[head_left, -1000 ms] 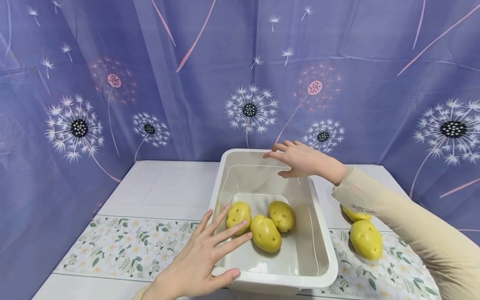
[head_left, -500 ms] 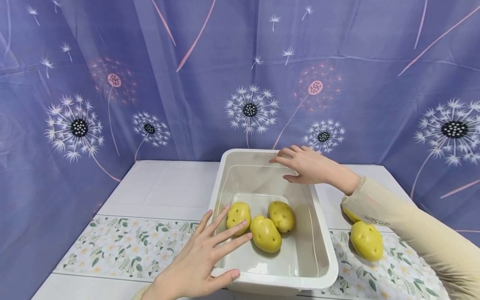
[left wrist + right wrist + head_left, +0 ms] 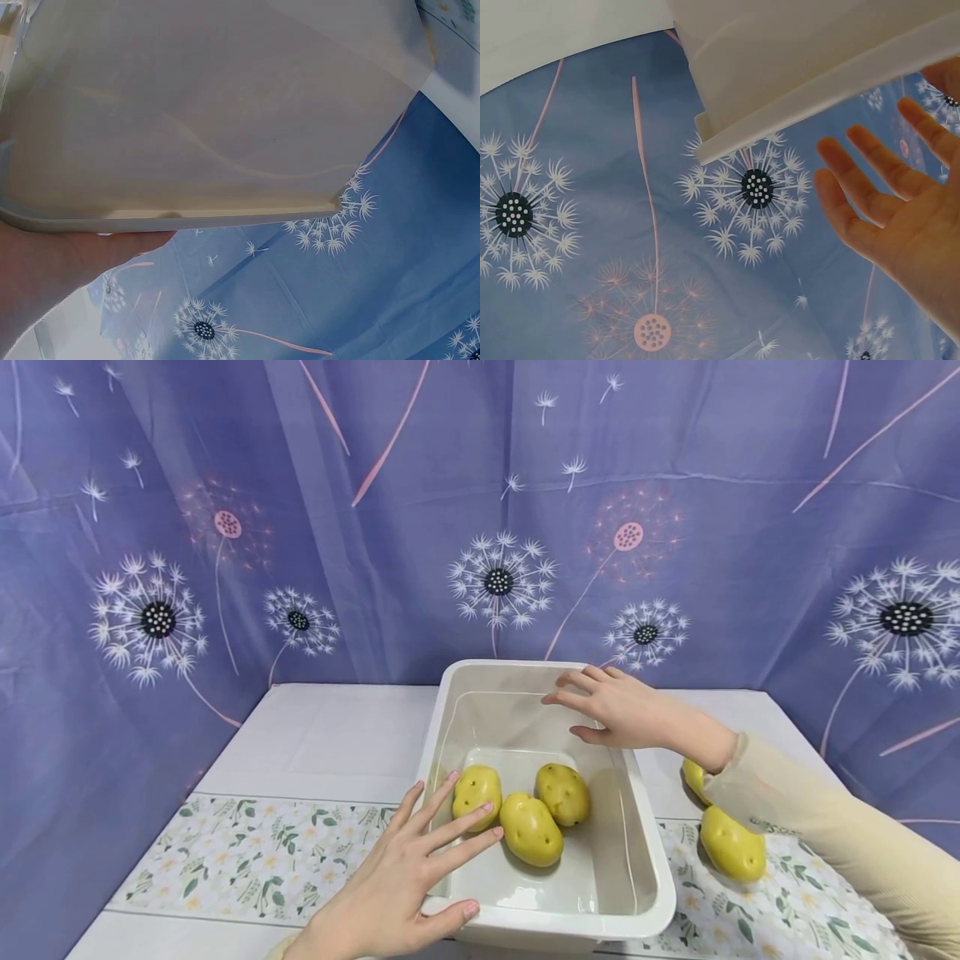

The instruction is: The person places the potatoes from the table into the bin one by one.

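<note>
A whitish plastic basin (image 3: 660, 885) stands on the table with three yellow potatoes in it: one at the left (image 3: 472, 785), one in the middle (image 3: 531, 828) and one at the right (image 3: 562, 793). My left hand (image 3: 397, 885) lies at the basin's near left corner, fingers spread over the rim and partly across the left potato in the head view. Over the basin's far right side hovers my right hand (image 3: 622, 710), its fingers loosely bent and holding nothing. In the right wrist view that hand (image 3: 900, 195) appears apart from the basin's rim (image 3: 817, 120).
To the right of the basin lie two more potatoes, a near one (image 3: 732, 847) and a far one (image 3: 693, 781) partly behind the right sleeve (image 3: 810, 818). A floral strip (image 3: 262, 860) crosses the white table. A purple dandelion-print curtain (image 3: 390, 568) hangs behind.
My right hand has moved down and slightly right, nearer to me, uncovering part of the basin's far rim. The left hand and the potatoes have stayed in place.
</note>
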A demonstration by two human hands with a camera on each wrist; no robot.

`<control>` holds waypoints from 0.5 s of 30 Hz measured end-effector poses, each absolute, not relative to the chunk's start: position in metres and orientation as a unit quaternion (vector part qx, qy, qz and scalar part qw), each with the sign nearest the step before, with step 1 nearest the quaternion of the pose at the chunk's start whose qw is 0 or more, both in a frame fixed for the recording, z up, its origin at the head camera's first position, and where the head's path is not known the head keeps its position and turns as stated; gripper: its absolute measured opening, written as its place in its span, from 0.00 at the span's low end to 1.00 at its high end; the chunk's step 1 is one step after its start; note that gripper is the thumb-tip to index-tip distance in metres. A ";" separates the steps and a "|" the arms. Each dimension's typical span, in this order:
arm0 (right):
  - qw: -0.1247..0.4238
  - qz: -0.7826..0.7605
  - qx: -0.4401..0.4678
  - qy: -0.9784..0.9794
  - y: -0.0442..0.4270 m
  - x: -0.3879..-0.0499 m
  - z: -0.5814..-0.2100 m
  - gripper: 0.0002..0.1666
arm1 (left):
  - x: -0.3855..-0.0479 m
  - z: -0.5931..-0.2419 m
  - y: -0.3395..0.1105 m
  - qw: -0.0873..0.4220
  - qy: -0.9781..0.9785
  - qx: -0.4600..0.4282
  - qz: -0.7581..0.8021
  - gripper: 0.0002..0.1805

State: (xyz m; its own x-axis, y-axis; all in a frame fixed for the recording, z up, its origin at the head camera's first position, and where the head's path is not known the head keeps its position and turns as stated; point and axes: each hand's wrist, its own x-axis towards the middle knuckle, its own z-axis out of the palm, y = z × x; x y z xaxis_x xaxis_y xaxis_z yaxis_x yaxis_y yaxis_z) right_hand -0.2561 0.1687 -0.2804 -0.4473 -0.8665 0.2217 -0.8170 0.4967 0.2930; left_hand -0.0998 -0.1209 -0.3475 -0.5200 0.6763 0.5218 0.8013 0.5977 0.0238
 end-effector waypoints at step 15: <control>0.195 -0.058 0.508 -0.837 0.177 -0.244 -0.284 0.28 | -0.099 -0.348 -0.121 0.238 -0.861 -0.429 -0.135 0.29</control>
State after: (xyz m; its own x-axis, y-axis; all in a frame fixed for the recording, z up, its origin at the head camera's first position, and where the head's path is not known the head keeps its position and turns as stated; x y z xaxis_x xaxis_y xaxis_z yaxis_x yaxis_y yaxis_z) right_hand -0.2437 0.1769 -0.2836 -0.4074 -0.8732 0.2673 -0.8284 0.4766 0.2943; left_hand -0.0994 -0.1210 -0.3483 -0.5185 0.6746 0.5254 0.8028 0.5956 0.0274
